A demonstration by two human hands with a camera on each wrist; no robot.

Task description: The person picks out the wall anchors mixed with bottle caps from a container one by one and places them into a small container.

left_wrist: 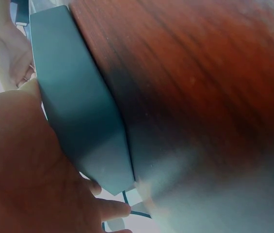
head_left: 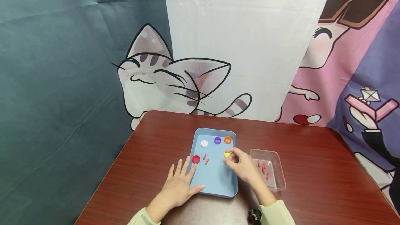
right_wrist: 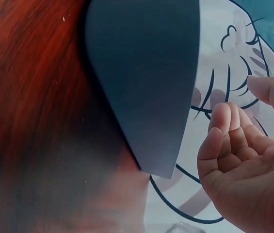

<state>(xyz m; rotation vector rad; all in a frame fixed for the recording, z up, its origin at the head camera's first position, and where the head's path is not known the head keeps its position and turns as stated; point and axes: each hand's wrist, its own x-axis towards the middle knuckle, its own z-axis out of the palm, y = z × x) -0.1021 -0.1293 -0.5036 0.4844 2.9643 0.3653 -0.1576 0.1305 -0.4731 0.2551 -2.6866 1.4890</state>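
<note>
My left hand (head_left: 178,186) rests with spread fingers over the left edge of a light blue tray (head_left: 215,183), thumb on its near left corner. A red round cap (head_left: 196,159) lies close to its fingertips. Above the tray's right side is my right hand (head_left: 242,164), thumb and index finger apart over a yellow cap (head_left: 227,155). In the right wrist view, the right hand (right_wrist: 248,165) has loosely bent fingers, and nothing shows between them and the thumb. Two small red sticks (head_left: 206,161) lie in the tray beside the red cap.
White (head_left: 204,143), purple and orange caps (head_left: 228,140) sit along the tray's far end. Right of the tray stands a clear plastic box (head_left: 277,183) holding several red sticks (head_left: 263,170). A printed curtain (head_left: 250,27) hangs behind the brown table (head_left: 150,141).
</note>
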